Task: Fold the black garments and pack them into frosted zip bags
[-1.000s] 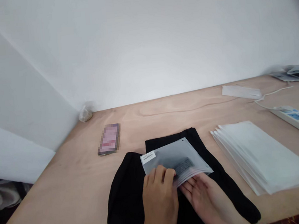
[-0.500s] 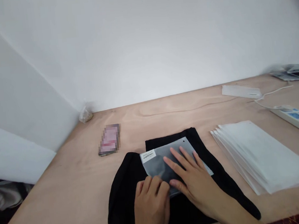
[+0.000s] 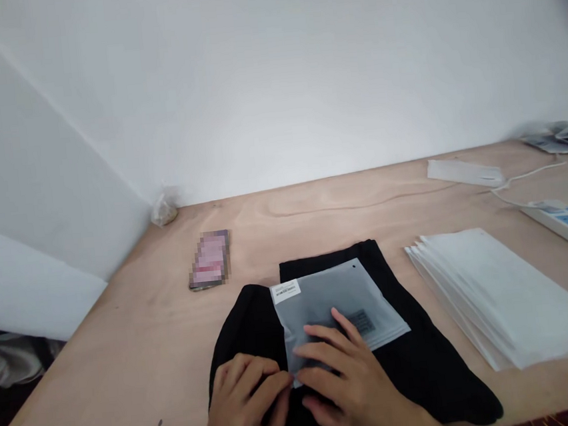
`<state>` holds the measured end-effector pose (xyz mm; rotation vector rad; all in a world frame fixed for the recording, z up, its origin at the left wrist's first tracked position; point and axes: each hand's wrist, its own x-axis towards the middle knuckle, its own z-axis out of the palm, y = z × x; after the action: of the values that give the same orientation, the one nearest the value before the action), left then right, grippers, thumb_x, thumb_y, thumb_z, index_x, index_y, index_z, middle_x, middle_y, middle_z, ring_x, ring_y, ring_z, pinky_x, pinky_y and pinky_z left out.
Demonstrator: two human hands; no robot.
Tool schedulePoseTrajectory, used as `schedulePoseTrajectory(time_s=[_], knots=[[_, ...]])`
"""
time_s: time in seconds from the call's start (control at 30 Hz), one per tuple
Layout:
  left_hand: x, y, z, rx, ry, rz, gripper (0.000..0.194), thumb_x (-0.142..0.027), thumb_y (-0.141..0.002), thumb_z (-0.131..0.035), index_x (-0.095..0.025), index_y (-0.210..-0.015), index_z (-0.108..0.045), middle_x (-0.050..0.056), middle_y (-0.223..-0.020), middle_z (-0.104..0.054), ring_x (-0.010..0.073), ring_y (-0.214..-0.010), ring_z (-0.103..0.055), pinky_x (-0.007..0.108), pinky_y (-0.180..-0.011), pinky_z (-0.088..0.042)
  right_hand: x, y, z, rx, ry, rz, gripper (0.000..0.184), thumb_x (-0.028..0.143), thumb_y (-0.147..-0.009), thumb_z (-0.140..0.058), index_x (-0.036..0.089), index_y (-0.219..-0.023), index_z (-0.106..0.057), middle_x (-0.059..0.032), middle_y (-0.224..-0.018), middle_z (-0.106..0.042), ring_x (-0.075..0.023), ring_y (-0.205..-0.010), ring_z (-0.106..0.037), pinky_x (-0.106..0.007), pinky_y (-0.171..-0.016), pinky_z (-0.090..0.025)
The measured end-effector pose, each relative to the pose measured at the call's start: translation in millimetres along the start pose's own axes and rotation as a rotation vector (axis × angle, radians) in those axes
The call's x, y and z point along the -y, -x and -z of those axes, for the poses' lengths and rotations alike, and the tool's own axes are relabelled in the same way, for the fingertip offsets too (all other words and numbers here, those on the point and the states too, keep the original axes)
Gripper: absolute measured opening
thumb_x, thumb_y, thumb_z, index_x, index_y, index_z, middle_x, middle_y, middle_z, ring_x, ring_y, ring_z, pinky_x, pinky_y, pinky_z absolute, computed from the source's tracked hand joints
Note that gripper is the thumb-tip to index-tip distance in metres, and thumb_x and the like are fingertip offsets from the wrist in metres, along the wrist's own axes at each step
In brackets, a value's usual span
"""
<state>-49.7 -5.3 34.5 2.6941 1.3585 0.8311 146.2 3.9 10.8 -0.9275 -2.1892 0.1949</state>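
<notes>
A frosted plastic bag [image 3: 333,302] with a white label and a dark garment inside lies on a pile of black cloth [image 3: 429,366] on the wooden table [image 3: 142,360]. My left hand [image 3: 242,408] rests on the black cloth. Its bent fingers are pressed together at the bag's near left corner. My right hand [image 3: 351,384] lies flat on the near edge of the bag, fingers stretched out and pointing left. The fingertips of both hands meet at that corner.
A stack of empty frosted bags [image 3: 497,293] lies to the right. A phone [image 3: 209,260] lies to the far left, and a small crumpled bag [image 3: 164,211] sits by the wall. A power strip [image 3: 566,219], a cable and flat packets are at the far right.
My right hand has slid back from the middle of the bag to its near edge. My left hand has moved left and nearer, to the bag's corner. The view shifted slightly.
</notes>
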Motion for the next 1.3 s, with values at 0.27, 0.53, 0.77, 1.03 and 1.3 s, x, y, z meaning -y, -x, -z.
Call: schedulePoseTrajectory(time_s=[0.27,0.53,0.77,1.03,1.3], knots=[[-3.4,-1.2,-8.1,-0.065,-0.003,0.018,0.021,-0.004,-0.078,-0.051,-0.021,-0.087,-0.059,0.001,-0.081,-0.060,0.0170,-0.077,-0.049,0.035,-0.071,-0.032,-0.2,-2.0,-14.5,-0.122,0.067,0.045,0.007,0.017,-0.081,-0.059,0.022,-0.076,-0.059,0.0071,-0.104,-0.068,-0.0170,-0.102,-0.057,-0.050,-0.108,-0.020],[10.7,9.6,-3.9,-0.136,-0.080,0.101,0.016,-0.009,-0.079,-0.053,-0.023,-0.087,-0.057,0.003,-0.084,-0.046,0.0205,-0.085,-0.047,0.041,-0.076,-0.031,-43.8,30.2,53.8,-0.057,0.255,0.114,0.016,0.006,-0.078,-0.059,0.020,-0.085,-0.063,0.0023,-0.104,-0.069,-0.0217,-0.112,-0.054,-0.054,-0.104,-0.029],[17.2,16.3,-5.2,-0.091,-0.093,0.127,0.017,-0.014,-0.079,-0.051,-0.027,-0.088,-0.056,0.002,-0.086,-0.049,0.0226,-0.095,-0.050,0.040,-0.079,-0.035,-61.1,69.0,101.3,0.054,0.417,0.042,0.024,0.010,-0.076,-0.062,0.024,-0.095,-0.064,0.0024,-0.109,-0.068,-0.0241,-0.116,-0.051,-0.053,-0.102,-0.034],[-27.9,-25.0,-3.0,0.028,-0.238,0.017,0.044,-0.036,-0.086,-0.047,-0.022,-0.127,-0.043,0.008,-0.133,-0.048,0.0268,-0.128,-0.036,0.042,-0.091,-0.043,-36.6,41.4,76.4,0.150,0.410,-0.214,0.050,0.029,-0.088,-0.047,0.025,-0.137,-0.037,-0.0048,-0.141,-0.040,-0.0242,-0.129,-0.037,-0.046,-0.100,-0.041],[-49.4,-63.4,-60.9,0.149,-0.190,0.088,0.085,-0.070,-0.077,-0.038,-0.009,-0.136,-0.034,0.016,-0.144,-0.035,0.0334,-0.134,-0.026,0.053,-0.104,-0.030,-45.8,17.5,21.1,0.222,0.415,-0.276,0.060,0.038,-0.093,-0.037,0.018,-0.145,-0.013,-0.0082,-0.147,-0.028,-0.0260,-0.135,-0.023,-0.050,-0.104,-0.032]])
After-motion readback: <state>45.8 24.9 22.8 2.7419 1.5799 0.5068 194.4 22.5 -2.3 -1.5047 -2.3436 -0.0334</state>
